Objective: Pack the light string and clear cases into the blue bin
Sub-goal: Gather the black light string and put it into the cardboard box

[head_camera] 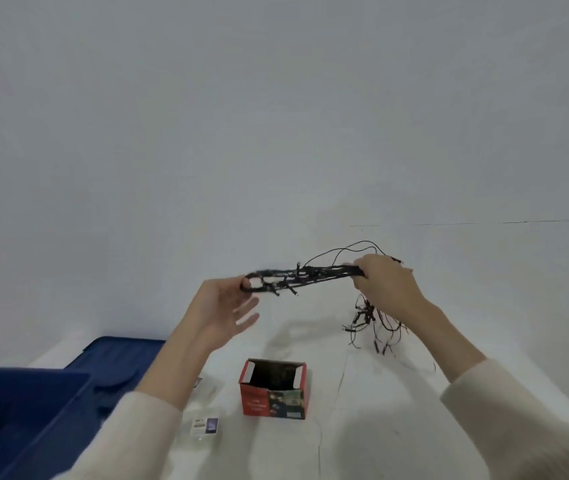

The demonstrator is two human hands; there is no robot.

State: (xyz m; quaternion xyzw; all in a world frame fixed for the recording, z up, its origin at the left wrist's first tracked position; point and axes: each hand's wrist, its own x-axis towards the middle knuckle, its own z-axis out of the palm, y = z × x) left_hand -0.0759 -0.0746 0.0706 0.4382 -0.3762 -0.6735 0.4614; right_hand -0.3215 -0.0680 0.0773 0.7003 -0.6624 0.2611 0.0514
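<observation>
Light string (304,273) is up in the air over the white table (362,427), stretched as a bundle between both hands. Right hand (387,282) has its fingers curled round one end, and loose strands hang from it to the table. Left hand (222,306) meets the looped end at its upper fingertips, other fingers spread straight - can't tell if it pinches. Blue bin (16,420) sits at lower left, with a clear case (205,427) on the table between it and an open red box (272,393).
</observation>
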